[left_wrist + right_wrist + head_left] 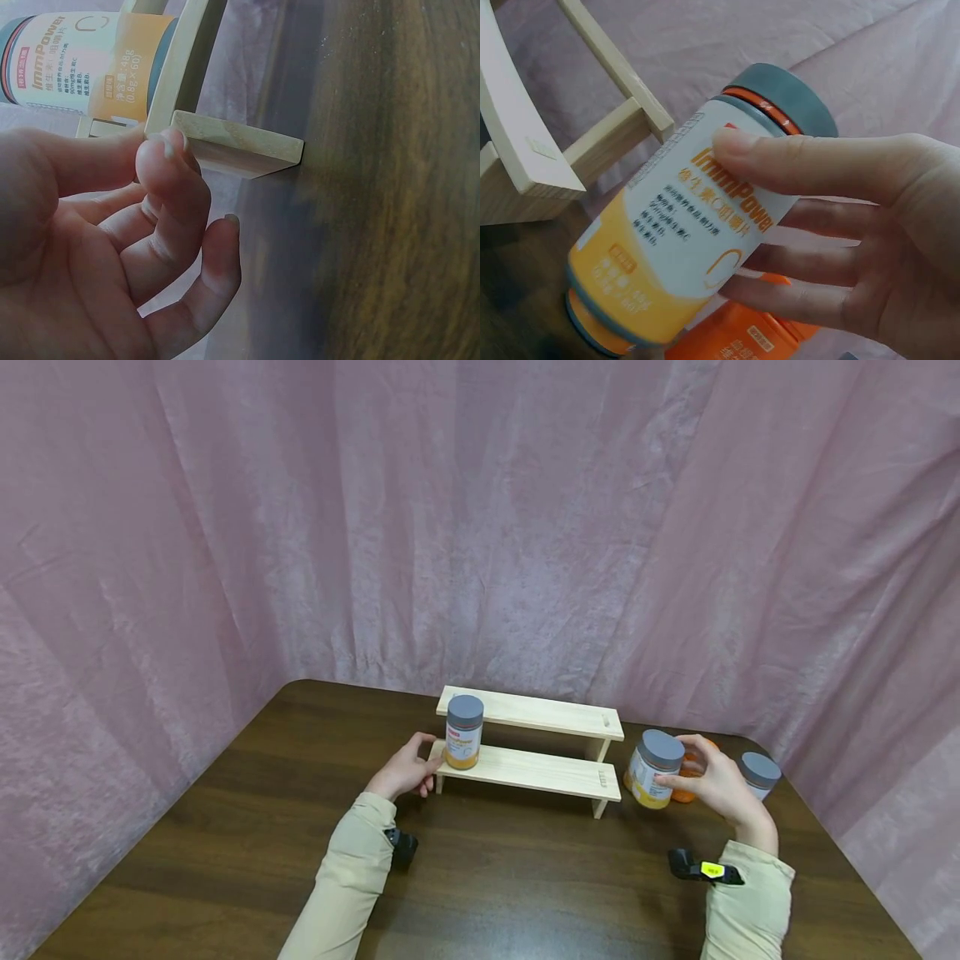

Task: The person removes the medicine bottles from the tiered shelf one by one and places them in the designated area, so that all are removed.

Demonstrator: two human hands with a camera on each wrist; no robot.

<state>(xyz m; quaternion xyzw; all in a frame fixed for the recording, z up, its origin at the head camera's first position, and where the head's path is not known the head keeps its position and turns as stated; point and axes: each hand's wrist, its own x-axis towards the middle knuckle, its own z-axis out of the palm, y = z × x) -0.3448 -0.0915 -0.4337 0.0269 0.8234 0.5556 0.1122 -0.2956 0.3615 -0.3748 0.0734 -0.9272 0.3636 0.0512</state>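
My left hand [405, 768] pinches the left end of a two-tier pale wooden shelf [540, 771], thumb and index finger at the lower board's edge. Beside those fingers, a grey-lidded vitamin bottle [463, 739] with a white and yellow label stands upright on that board; the left wrist view shows its label [90, 67]. My right hand [716, 781] grips a matching vitamin bottle [652, 772] right of the shelf. It is tilted, the thumb across its label [682, 217] in the right wrist view. An orange bottle [742, 334] is partly hidden behind it.
Another grey-lidded bottle [760, 768] stands right of my right hand, partly covered by it. Behind the held bottle, part of a further yellow-bottomed bottle [592, 326] shows. The dark wooden table [495, 877] carries everything, with a pink curtain [525, 527] behind.
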